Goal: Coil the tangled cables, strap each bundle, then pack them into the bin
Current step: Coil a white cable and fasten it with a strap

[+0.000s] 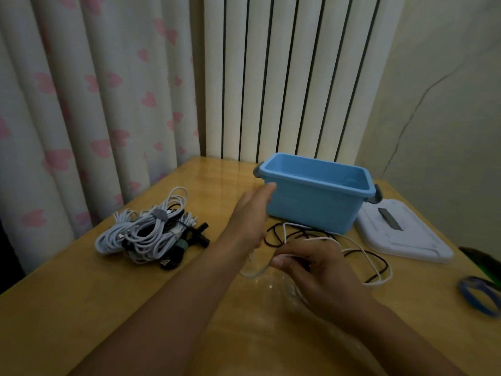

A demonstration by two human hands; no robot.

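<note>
The right hand (pixel 311 270) pinches a white cable (pixel 360 251) between curled fingers near the desk's (pixel 81 308) middle, the cable looping over a black cable (pixel 298 234) just in front of the blue bin (pixel 311 207). The left hand (pixel 252 215) reaches with straight fingers held together toward the bin's near corner. A heap of bundled cables (pixel 146 232) lies by the left edge, and the white lid (pixel 401 232) by the right.

We see a wooden desk (pixel 89 299) w/ a heap of white & black cables (pixel 147 234) at left, blue bin (pixel 314 204) at back centre, white lid (pixel 404 234) beside it, loose black & white cables (pixel 360 253) in front.
</note>
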